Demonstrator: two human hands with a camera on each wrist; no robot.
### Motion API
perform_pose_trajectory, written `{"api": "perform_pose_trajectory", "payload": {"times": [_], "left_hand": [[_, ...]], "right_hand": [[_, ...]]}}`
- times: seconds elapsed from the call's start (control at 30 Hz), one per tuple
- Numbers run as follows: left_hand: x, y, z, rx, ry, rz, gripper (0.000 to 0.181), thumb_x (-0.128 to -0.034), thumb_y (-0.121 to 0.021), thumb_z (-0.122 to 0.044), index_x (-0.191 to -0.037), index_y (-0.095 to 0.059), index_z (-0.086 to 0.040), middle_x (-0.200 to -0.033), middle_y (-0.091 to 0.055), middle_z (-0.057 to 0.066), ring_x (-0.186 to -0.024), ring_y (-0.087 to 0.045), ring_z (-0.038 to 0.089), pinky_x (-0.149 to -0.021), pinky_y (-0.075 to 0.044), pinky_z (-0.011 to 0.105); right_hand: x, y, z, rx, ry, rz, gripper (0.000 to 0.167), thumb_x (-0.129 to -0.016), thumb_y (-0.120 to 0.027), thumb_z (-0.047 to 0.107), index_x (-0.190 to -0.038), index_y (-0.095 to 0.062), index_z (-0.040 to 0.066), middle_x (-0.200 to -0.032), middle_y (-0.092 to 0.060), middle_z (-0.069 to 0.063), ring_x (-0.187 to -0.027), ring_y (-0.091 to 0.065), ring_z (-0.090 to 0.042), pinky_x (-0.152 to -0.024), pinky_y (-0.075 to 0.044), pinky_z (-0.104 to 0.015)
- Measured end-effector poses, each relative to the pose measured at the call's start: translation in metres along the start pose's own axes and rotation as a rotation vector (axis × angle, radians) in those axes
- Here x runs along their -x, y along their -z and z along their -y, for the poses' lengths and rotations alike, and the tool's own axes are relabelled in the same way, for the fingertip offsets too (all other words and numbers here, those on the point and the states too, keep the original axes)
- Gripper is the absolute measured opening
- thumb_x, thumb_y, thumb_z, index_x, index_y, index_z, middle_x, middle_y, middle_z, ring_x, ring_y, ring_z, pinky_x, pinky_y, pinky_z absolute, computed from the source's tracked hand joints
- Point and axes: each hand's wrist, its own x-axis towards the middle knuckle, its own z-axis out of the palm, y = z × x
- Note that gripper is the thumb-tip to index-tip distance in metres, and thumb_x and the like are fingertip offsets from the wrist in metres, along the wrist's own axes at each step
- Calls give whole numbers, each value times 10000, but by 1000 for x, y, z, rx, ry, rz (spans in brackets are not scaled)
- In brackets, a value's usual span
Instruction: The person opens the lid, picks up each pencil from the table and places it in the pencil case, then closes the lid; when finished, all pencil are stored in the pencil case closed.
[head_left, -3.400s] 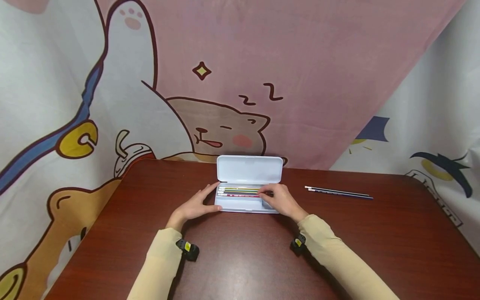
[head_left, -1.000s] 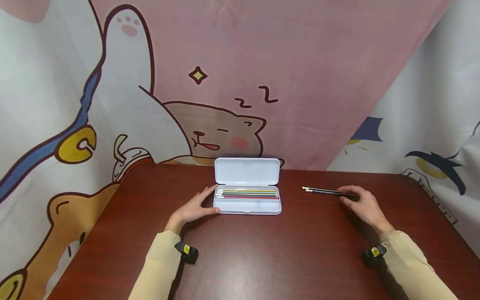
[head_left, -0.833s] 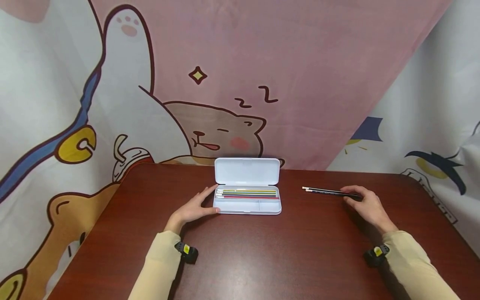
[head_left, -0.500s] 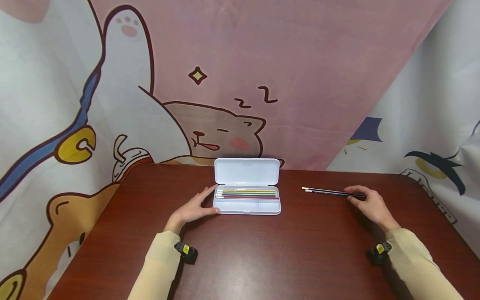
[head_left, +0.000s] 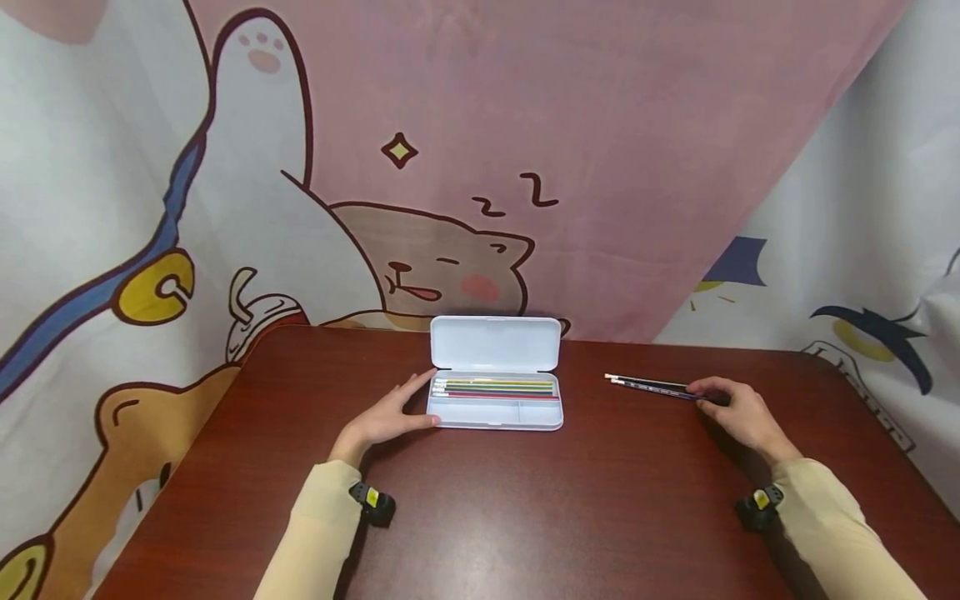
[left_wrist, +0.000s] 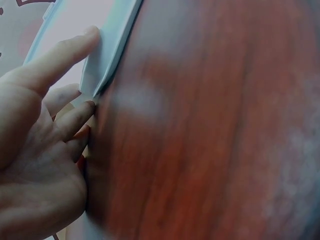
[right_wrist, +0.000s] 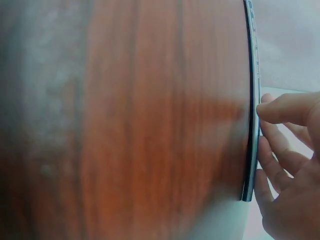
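Note:
A white pencil case (head_left: 468,413) stands with its lid up in the head view. Several coloured pencils (head_left: 495,388) lie side by side in its long back compartment. My left hand (head_left: 380,423) rests at the case's left end, thumb on the front corner and fingers stretched to the back corner, as the left wrist view (left_wrist: 40,125) also shows. To the right, two dark pencils with white eraser ends (head_left: 648,385) lie close together. My right hand (head_left: 738,412) pinches them near their right ends between thumb and fingers. In the right wrist view, the thumb (right_wrist: 285,109) presses their side.
The brown wooden table (head_left: 510,508) carries everything. Behind it hangs a cloth (head_left: 600,167) printed with cartoon animals, close to the raised lid. The case's front long compartment (head_left: 472,410) and small right compartment (head_left: 538,412) hold nothing visible.
My right hand has left the case, where a red pencil now lies, and gone right to the two dark pencils. It has slid toward their right ends. My left hand stays put.

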Motion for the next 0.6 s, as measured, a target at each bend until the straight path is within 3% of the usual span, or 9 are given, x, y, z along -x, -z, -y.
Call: {"api": "perform_pose_trajectory", "payload": {"times": [0.2, 0.6], "left_hand": [[2, 1, 0, -5, 1, 8, 828, -853, -728, -310, -1532, -281, -153, -1573, -160, 210, -1443, -63, 390, -1074, -140, 648], [2, 2, 1, -29, -14, 9, 830, -860, -718, -312, -1535, -269, -133, -1570, -171, 211, -1442, -62, 396, -1084, -138, 631]], "right_hand": [[1, -4, -3, 7, 22, 10, 183, -843, -681, -49, -1016, -696, 7, -960, -674, -135, -785, -560, -144, -652, -421, -220], [3, -8, 2, -30, 61, 5, 202, -815, -660, -105, -977, -684, 12, -932, -661, -118, -742, -529, -52, -635, -417, -197]]}}
